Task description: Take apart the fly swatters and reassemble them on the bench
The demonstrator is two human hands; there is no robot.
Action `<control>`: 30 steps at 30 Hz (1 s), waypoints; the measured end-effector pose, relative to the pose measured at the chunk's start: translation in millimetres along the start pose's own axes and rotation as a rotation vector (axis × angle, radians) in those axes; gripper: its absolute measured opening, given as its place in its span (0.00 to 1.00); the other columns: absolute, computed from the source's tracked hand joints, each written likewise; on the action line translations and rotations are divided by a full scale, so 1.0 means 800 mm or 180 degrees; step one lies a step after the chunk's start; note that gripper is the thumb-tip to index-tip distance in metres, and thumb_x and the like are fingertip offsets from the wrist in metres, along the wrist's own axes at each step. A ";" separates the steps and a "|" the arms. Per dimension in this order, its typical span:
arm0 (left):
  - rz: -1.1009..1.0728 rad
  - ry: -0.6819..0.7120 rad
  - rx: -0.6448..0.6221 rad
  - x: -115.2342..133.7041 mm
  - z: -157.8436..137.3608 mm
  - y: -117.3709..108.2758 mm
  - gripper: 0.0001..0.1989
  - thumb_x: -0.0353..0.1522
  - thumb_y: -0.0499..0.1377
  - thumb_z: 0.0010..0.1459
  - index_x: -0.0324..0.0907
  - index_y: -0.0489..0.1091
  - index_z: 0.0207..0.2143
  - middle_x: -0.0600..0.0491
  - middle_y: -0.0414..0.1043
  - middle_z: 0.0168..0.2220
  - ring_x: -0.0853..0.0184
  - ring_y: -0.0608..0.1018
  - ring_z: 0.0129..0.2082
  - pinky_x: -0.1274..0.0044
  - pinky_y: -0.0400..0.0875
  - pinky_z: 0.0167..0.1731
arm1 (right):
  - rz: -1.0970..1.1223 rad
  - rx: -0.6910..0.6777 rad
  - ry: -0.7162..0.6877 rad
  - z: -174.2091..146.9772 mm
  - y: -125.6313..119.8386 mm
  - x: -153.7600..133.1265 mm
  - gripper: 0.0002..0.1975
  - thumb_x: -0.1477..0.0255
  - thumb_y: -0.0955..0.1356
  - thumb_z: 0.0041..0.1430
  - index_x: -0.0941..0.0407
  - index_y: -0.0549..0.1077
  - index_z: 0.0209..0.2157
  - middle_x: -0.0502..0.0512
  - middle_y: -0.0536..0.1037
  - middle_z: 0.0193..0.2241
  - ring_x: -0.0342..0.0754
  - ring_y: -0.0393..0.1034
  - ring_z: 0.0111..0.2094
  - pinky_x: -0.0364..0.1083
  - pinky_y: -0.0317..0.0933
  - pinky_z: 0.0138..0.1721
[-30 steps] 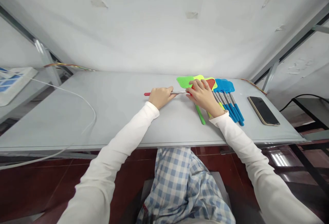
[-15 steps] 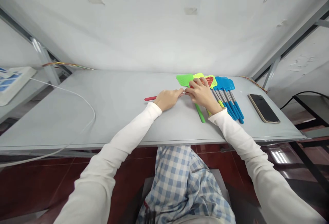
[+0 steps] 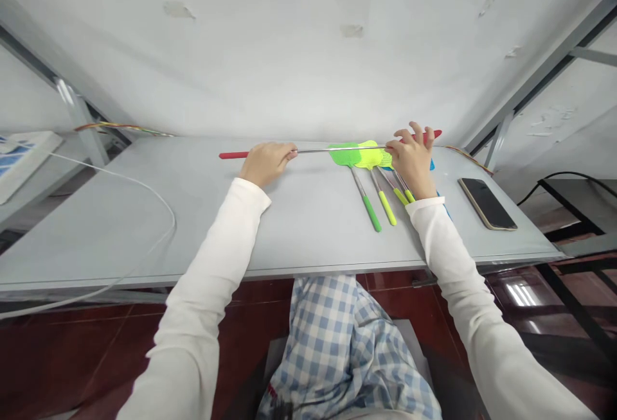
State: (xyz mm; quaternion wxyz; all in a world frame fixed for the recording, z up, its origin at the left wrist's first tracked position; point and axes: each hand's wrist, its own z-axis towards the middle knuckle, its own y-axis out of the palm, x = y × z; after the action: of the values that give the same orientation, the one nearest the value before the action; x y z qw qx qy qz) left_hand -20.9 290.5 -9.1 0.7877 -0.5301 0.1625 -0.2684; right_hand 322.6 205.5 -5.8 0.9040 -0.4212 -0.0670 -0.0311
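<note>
A red fly swatter with a thin metal shaft stretches level between my two hands above the table. My left hand is closed around it where the red handle meets the shaft. At the other end my right hand grips it beside the red head, some fingers raised; that hand hides most of the head. Below the shaft lie a green fly swatter and several yellow-green fly swatters, handles toward me. Blue fly swatters are mostly covered by my right hand and wrist.
A phone lies on the grey table at the right. A white cable curves across the left part. Behind the table stands a white wall, with metal frame posts at the sides.
My hands have moved apart, left hand to the left and right hand to the right, and the red fly swatter's metal shaft now shows at length between them. More yellow-green swatters are uncovered.
</note>
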 end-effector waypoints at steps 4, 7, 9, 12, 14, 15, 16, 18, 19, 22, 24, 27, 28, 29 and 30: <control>-0.0091 0.0190 -0.0044 0.014 0.004 0.014 0.18 0.36 0.43 0.66 0.40 0.69 0.46 0.42 0.76 0.41 0.57 0.75 0.43 0.70 0.63 0.43 | 0.0053 -0.0058 -0.0431 -0.001 0.011 -0.039 0.15 0.71 0.58 0.66 0.54 0.76 0.38 0.60 0.75 0.43 0.58 0.59 0.55 0.59 0.45 0.54; -0.0210 0.0257 -0.0222 0.037 0.000 0.022 0.17 0.35 0.44 0.66 0.39 0.66 0.49 0.43 0.75 0.43 0.60 0.76 0.42 0.72 0.64 0.40 | 0.0125 -0.0452 -0.0631 -0.001 0.018 -0.058 0.14 0.69 0.59 0.67 0.53 0.76 0.40 0.57 0.75 0.35 0.52 0.66 0.42 0.52 0.50 0.45; -0.0194 0.0239 -0.0291 0.049 -0.003 0.025 0.17 0.37 0.44 0.66 0.41 0.66 0.50 0.45 0.76 0.42 0.62 0.77 0.40 0.74 0.64 0.37 | 0.0192 -0.0573 -0.0625 -0.002 0.019 -0.062 0.15 0.68 0.59 0.67 0.53 0.76 0.41 0.56 0.74 0.33 0.50 0.65 0.37 0.49 0.48 0.39; -0.0021 0.0123 -0.0357 0.051 -0.004 0.026 0.21 0.46 0.45 0.65 0.44 0.69 0.48 0.48 0.77 0.36 0.61 0.78 0.34 0.75 0.62 0.32 | 0.0334 -0.0470 -0.0693 -0.001 0.016 -0.064 0.16 0.66 0.58 0.68 0.53 0.76 0.42 0.56 0.74 0.33 0.49 0.64 0.36 0.47 0.46 0.37; 0.0140 0.0004 -0.0404 0.041 -0.003 0.028 0.23 0.50 0.47 0.63 0.45 0.72 0.43 0.48 0.77 0.31 0.60 0.78 0.32 0.75 0.61 0.30 | 0.0372 -0.0412 -0.0773 0.000 0.014 -0.065 0.18 0.65 0.57 0.69 0.54 0.76 0.41 0.57 0.74 0.32 0.50 0.63 0.35 0.47 0.46 0.36; 0.0221 -0.0071 -0.0426 0.032 -0.002 0.028 0.23 0.50 0.48 0.62 0.45 0.73 0.40 0.48 0.77 0.30 0.60 0.78 0.32 0.75 0.61 0.29 | 0.0361 -0.0410 -0.0787 0.001 0.014 -0.064 0.18 0.65 0.56 0.69 0.54 0.76 0.40 0.57 0.74 0.31 0.50 0.63 0.35 0.47 0.45 0.35; 0.0289 -0.0158 -0.0438 0.023 -0.001 0.029 0.22 0.49 0.49 0.62 0.45 0.74 0.38 0.48 0.77 0.30 0.60 0.78 0.32 0.75 0.60 0.29 | 0.0343 -0.0422 -0.0783 0.002 0.014 -0.062 0.19 0.66 0.56 0.69 0.54 0.76 0.39 0.57 0.74 0.30 0.50 0.62 0.34 0.48 0.44 0.35; 0.0400 -0.0350 -0.0428 0.002 0.000 0.029 0.18 0.45 0.50 0.62 0.46 0.76 0.37 0.47 0.78 0.30 0.59 0.78 0.33 0.75 0.60 0.29 | 0.0312 -0.0432 -0.0689 0.003 0.015 -0.050 0.18 0.68 0.56 0.68 0.54 0.76 0.37 0.57 0.74 0.29 0.51 0.61 0.33 0.48 0.44 0.34; 0.0440 -0.0436 -0.0409 -0.008 0.000 0.028 0.17 0.43 0.51 0.61 0.46 0.76 0.38 0.47 0.78 0.30 0.59 0.78 0.33 0.75 0.60 0.28 | 0.0301 -0.0422 -0.0610 0.003 0.016 -0.042 0.18 0.68 0.56 0.68 0.54 0.76 0.37 0.57 0.74 0.29 0.51 0.61 0.33 0.48 0.44 0.34; 0.0476 -0.0549 -0.0367 -0.029 0.000 0.027 0.16 0.39 0.52 0.59 0.48 0.77 0.41 0.47 0.79 0.33 0.58 0.78 0.36 0.74 0.61 0.29 | 0.0260 -0.0341 -0.0364 0.002 0.018 -0.013 0.17 0.68 0.56 0.67 0.54 0.75 0.38 0.57 0.74 0.30 0.52 0.60 0.33 0.49 0.44 0.35; 0.0452 -0.0531 -0.0358 -0.036 0.000 0.028 0.17 0.38 0.51 0.59 0.48 0.77 0.43 0.47 0.79 0.34 0.57 0.78 0.37 0.74 0.62 0.31 | 0.0216 -0.0311 -0.0255 0.000 0.019 0.005 0.17 0.69 0.56 0.67 0.53 0.75 0.38 0.57 0.74 0.30 0.53 0.60 0.34 0.49 0.45 0.36; 0.0439 -0.0533 -0.0360 -0.042 -0.001 0.029 0.18 0.38 0.51 0.59 0.49 0.76 0.45 0.48 0.80 0.37 0.57 0.78 0.39 0.74 0.63 0.32 | 0.0129 -0.0325 -0.0107 -0.003 0.017 0.024 0.18 0.68 0.55 0.67 0.53 0.74 0.38 0.58 0.74 0.31 0.54 0.59 0.35 0.50 0.45 0.37; 0.0451 -0.0551 -0.0350 -0.045 -0.002 0.029 0.18 0.38 0.50 0.59 0.49 0.76 0.46 0.48 0.80 0.38 0.57 0.78 0.39 0.74 0.63 0.33 | 0.0101 -0.0328 -0.0044 -0.003 0.017 0.029 0.18 0.67 0.54 0.67 0.53 0.74 0.38 0.58 0.74 0.31 0.55 0.59 0.36 0.50 0.46 0.38; 0.0469 -0.0575 -0.0336 -0.047 -0.004 0.029 0.18 0.38 0.50 0.59 0.50 0.76 0.47 0.48 0.80 0.39 0.57 0.78 0.39 0.73 0.63 0.33 | 0.0078 -0.0330 0.0017 -0.004 0.016 0.033 0.19 0.67 0.54 0.68 0.54 0.74 0.38 0.59 0.74 0.32 0.55 0.59 0.36 0.50 0.46 0.38; 0.0494 -0.0604 -0.0320 -0.050 -0.005 0.028 0.19 0.38 0.50 0.60 0.49 0.76 0.47 0.48 0.80 0.39 0.58 0.78 0.39 0.73 0.63 0.33 | 0.0064 -0.0328 0.0070 -0.004 0.015 0.037 0.19 0.66 0.54 0.68 0.54 0.74 0.38 0.59 0.74 0.32 0.55 0.59 0.36 0.51 0.46 0.38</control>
State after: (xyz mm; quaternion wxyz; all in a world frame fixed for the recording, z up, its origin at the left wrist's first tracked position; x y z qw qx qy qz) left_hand -49.7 318.0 -32.8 0.7904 -0.5778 0.1410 -0.1468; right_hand 353.3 210.4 -12.5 0.8820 -0.4674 -0.0513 -0.0300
